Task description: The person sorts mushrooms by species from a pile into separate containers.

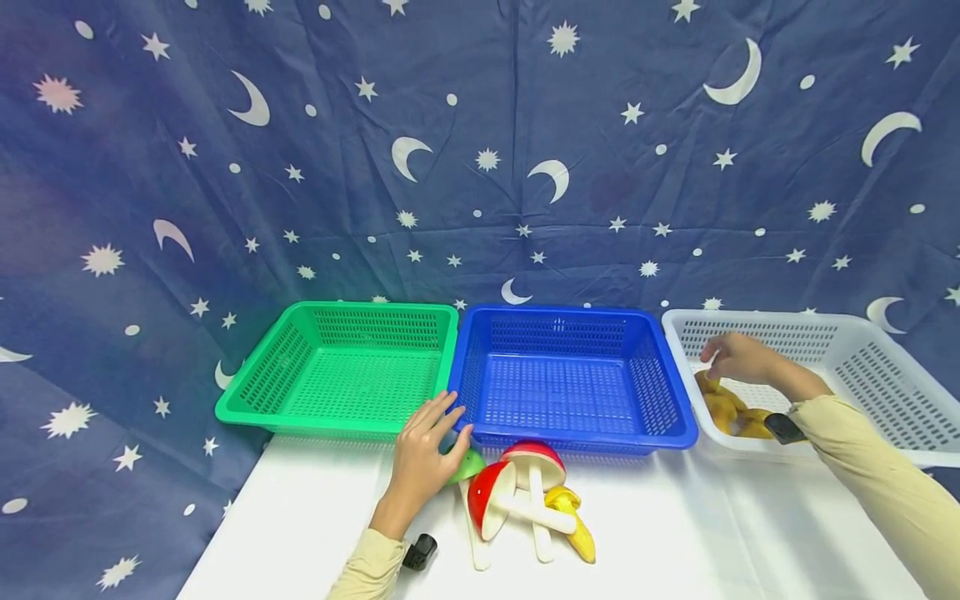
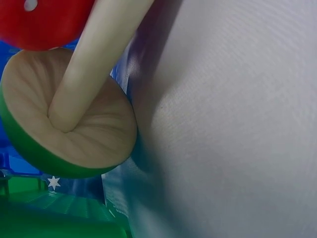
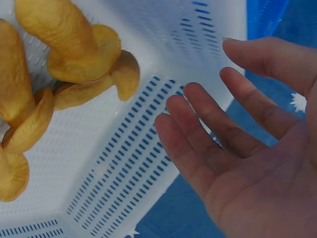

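Over the white basket (image 1: 795, 321) my right hand (image 1: 742, 360) hovers with its fingers apart and nothing in them. Several yellow-brown mushrooms (image 3: 74, 44) lie inside that basket, close to the hand. My left hand (image 1: 423, 454) is by the front edges of the green and blue baskets, fingers extended, beside a toy mushroom with a green cap (image 1: 468, 465). The head view does not show whether it touches that cap. Two mushrooms with red caps (image 1: 491, 498) and white stems lie crossed on the table, with a yellow mushroom (image 1: 581, 537) at their right.
A green basket (image 1: 337, 427) and a blue basket (image 1: 577, 437) stand left of the white one, in a row along the back of the white table (image 1: 660, 533). Behind them hangs a dark blue cloth (image 1: 480, 108) with moons and stars.
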The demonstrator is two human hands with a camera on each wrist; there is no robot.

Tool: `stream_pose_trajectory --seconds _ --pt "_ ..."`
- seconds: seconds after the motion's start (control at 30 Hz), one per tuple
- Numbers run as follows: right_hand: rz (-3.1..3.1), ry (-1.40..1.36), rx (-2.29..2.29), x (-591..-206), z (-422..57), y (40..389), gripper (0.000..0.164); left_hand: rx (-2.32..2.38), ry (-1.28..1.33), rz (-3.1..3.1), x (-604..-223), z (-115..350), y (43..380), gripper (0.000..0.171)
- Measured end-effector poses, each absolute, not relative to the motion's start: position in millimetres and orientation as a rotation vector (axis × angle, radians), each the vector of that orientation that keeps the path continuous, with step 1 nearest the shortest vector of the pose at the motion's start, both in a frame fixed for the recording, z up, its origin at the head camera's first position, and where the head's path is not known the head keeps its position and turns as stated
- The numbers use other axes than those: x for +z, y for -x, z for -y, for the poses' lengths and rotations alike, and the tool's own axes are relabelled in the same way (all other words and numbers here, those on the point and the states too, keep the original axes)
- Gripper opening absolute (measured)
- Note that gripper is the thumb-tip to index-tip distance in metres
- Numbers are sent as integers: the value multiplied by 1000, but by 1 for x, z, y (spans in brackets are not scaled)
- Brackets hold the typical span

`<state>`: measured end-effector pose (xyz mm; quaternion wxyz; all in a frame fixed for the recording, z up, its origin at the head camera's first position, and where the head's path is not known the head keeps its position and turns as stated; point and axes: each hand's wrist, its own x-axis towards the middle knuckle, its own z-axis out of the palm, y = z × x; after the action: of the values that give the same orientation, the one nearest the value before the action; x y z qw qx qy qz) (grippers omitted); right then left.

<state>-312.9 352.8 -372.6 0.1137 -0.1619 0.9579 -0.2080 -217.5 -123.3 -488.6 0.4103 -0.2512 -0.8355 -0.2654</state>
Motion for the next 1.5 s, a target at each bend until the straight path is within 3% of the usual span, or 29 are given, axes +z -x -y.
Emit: stream_pose_trajectory --seconds 1.5 --pt "-2964 659 -906 -366 -290 184 18 -677 644 2062 -490 122 217 27"
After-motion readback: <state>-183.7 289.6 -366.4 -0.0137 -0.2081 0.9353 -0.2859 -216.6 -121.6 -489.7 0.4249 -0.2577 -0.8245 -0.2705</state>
